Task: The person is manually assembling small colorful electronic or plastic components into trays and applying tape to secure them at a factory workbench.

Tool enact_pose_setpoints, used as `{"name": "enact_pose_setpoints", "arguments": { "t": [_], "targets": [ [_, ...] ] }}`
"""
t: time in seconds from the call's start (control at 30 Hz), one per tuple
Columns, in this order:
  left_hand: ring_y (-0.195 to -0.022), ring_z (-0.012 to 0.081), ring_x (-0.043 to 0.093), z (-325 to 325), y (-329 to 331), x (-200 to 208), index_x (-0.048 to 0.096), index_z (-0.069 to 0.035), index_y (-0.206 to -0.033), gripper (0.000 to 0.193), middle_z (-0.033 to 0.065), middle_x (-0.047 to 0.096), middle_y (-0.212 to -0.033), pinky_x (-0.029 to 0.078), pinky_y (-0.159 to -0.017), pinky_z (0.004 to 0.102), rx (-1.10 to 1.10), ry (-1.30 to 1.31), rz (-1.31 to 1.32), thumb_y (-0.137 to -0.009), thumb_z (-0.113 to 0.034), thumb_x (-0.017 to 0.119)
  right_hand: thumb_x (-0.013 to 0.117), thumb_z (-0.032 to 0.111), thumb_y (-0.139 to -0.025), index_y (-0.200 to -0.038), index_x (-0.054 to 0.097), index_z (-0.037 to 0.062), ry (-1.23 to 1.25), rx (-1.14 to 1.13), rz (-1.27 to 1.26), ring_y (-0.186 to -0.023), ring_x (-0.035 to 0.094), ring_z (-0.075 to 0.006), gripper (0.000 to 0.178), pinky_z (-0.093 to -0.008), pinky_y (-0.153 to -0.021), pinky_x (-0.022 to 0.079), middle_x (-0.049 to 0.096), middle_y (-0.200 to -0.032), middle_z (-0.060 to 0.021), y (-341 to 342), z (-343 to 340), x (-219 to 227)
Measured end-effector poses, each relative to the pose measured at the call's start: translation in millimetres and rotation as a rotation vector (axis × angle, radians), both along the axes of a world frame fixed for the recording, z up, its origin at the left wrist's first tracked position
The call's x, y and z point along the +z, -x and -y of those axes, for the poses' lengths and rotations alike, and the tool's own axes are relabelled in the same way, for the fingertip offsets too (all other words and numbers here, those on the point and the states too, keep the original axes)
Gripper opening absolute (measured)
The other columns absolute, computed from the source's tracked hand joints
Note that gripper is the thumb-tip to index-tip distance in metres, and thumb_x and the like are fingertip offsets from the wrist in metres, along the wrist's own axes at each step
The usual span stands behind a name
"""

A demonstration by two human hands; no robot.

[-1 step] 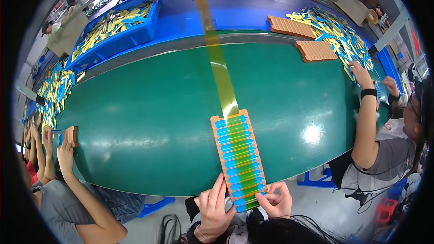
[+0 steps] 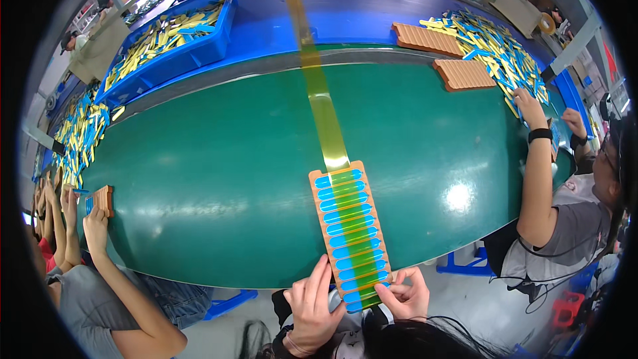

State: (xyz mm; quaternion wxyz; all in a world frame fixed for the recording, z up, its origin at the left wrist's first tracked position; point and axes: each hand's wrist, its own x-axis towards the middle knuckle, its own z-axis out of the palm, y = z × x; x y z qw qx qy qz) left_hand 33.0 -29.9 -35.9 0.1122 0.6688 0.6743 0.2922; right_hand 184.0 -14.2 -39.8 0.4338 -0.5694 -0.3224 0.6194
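A brown grooved tray (image 2: 318,194) lies at the near edge of the green table, its long side running away from me. Blue rounded strips (image 2: 336,229) fill its grooves side by side. Clear yellow tape (image 2: 327,126) runs down from the far side and lies lengthwise over the strips. My left hand (image 2: 314,306) grips the tray's near left edge, fingers along the side and thumb at the near end. At the near right corner, my right hand (image 2: 407,296) is closed with its thumb pressed on the tape's end; its curled fingertips are partly hidden.
A blue crate (image 2: 166,66) of yellow and blue pieces stands far left, with a loose pile (image 2: 83,129) beside it. Far right are another pile (image 2: 502,50) and two brown grooved trays (image 2: 465,74). Co-workers' hands (image 2: 531,110) work at both sides.
My hands, the tray and the tape stay in place. Only the co-worker's hands at the right have shifted very slightly.
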Motion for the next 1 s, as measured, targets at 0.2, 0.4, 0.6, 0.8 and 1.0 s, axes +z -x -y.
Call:
{"name": "enact_pose_setpoints", "arguments": {
  "t": [0.2,0.4,0.6,0.8,1.0],
  "targets": [
    [-0.071,0.0074,0.038,-10,33,-12,0.051,-0.025,-0.116,0.05,-0.0035,0.047,-0.124,0.033,-0.059,0.0183,-0.348,-0.362,-0.19,-0.069,-0.017,0.065,0.064,-0.006,-0.072,-0.086,0.033,0.0041,-0.019,-0.058,-0.021,-0.069,0.059,-0.0107,0.035,-0.0194,-0.057,0.047,0.06,-0.074,-0.0121,4,-2,0],
    [-0.072,0.002,0.041,-29,42,0,0.038,-0.035,-0.126,0.05,-0.0129,0.038,-0.13,0.032,-0.054,0.0177,-0.775,-0.188,-0.467,-0.079,-0.023,0.051,0.063,-0.007,-0.073,-0.086,0.034,0.0041,0.019,-0.04,0.005,-0.07,0.06,-0.0109,0.034,-0.0199,-0.056,0.047,0.06,-0.075,-0.0107,3,-3,4],
    [-0.082,0.0014,0.046,-25,40,-2,0.04,-0.025,-0.127,0.049,-0.0101,0.042,-0.128,0.033,-0.055,0.0199,-0.694,-0.262,-0.361,-0.08,-0.018,0.05,0.05,-0.005,-0.082,-0.094,0.036,-0.0017,-0.218,0.07,0.248,-0.071,0.061,-0.0156,0.019,-0.0252,-0.062,0.05,0.061,-0.079,-0.0137,-19,-10,15],
    [-0.082,0.0031,0.047,-26,43,6,0.041,-0.018,-0.127,0.047,-0.005,0.043,-0.128,0.031,-0.054,0.0193,-0.758,-0.297,-0.406,-0.08,-0.013,0.049,0.048,0.001,-0.085,-0.097,0.034,-0.0005,-0.418,0.494,0.485,-0.08,0.061,-0.0185,0.019,-0.0279,-0.069,0.048,0.06,-0.083,-0.0137,-6,-46,55],
    [-0.079,0.0053,0.046,-26,41,10,0.043,-0.015,-0.125,0.05,0.0002,0.051,-0.121,0.035,-0.056,0.0193,-0.777,-0.384,-0.432,-0.076,-0.008,0.05,0.057,0.018,-0.083,-0.093,0.035,0.0008,-0.39,0.702,0.645,-0.068,0.063,-0.0245,0.03,-0.0331,-0.053,0.049,0.054,-0.077,-0.0115,8,-54,71]
  ]
}}
